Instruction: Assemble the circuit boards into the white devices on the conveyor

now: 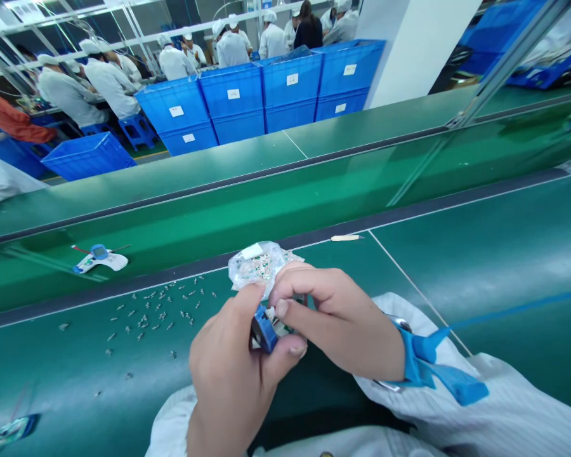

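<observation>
Plastic bag (pixel 257 266) of small parts, blue part (pixel 264 330) pinched by both hands' fingers (pixel 285 349)

Bright, even overhead light is flooding the hall. Pale glare is streaking the green table (pixel 480 254). The left hand (pixel 233 374), right hand (pixel 342 317) and blue part (pixel 265 330) are showing sharp; distant workers (pixel 99 76) are blurring, and straight lines are bowing near the edges.

The blue piece (pixel 264 331) I'm holding looks like hard, smooth plastic. The bag (pixel 259 266) behind it is clear, crinkled, shiny film with a white paper label (pixel 252 251). The bench mat (pixel 480 266) reads as matt green, the belt (pixel 266 203) as glossier. The scattered bits (pixel 157 311) glint like metal. My wrist strap (pixel 433 365) is blue woven cloth, and the sleeve (pixel 504 412) is finely striped white fabric.
</observation>
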Action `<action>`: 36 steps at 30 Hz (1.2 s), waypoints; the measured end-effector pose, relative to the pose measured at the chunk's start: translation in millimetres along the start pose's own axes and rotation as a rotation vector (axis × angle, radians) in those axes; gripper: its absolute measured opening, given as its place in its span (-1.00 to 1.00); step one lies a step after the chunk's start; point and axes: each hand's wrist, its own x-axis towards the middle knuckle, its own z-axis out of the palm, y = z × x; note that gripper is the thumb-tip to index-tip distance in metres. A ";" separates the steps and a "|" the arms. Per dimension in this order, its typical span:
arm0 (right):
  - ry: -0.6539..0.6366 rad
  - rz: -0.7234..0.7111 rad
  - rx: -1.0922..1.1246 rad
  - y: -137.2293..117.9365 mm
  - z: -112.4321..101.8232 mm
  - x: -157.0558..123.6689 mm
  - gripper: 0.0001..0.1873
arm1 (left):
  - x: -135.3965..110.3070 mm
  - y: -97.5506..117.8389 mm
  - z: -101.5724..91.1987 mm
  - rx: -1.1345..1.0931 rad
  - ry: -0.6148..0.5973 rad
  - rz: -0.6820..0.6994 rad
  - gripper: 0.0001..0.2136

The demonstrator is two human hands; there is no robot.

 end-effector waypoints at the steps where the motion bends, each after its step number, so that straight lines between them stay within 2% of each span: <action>1: 0.025 -0.004 0.014 0.2 1.7 -1.0 -0.77 | -0.7 0.0 0.0 0.000 0.010 -0.006 -0.62; 5: 0.114 -0.061 0.072 1.8 7.7 -4.5 -0.83 | -5.3 -1.8 1.3 -0.009 0.077 -0.057 -0.62; 9: 0.109 -0.096 0.061 2.5 10.1 -4.3 -0.85 | -9.1 -3.1 2.4 -0.029 0.142 -0.083 -0.60; 17: 0.090 -0.156 0.034 -2.0 2.7 -0.8 -0.78 | -1.4 -0.3 -0.3 -0.128 0.076 -0.064 -0.58; 25: -0.005 -0.224 -0.078 -4.0 -6.8 -1.4 -0.75 | -0.3 -5.6 -3.8 -0.352 -0.100 -0.026 -0.56; 36: -0.018 -0.188 -0.177 -5.2 -10.3 -2.9 -0.77 | 1.4 -6.4 -4.5 -0.330 -0.093 0.022 -0.60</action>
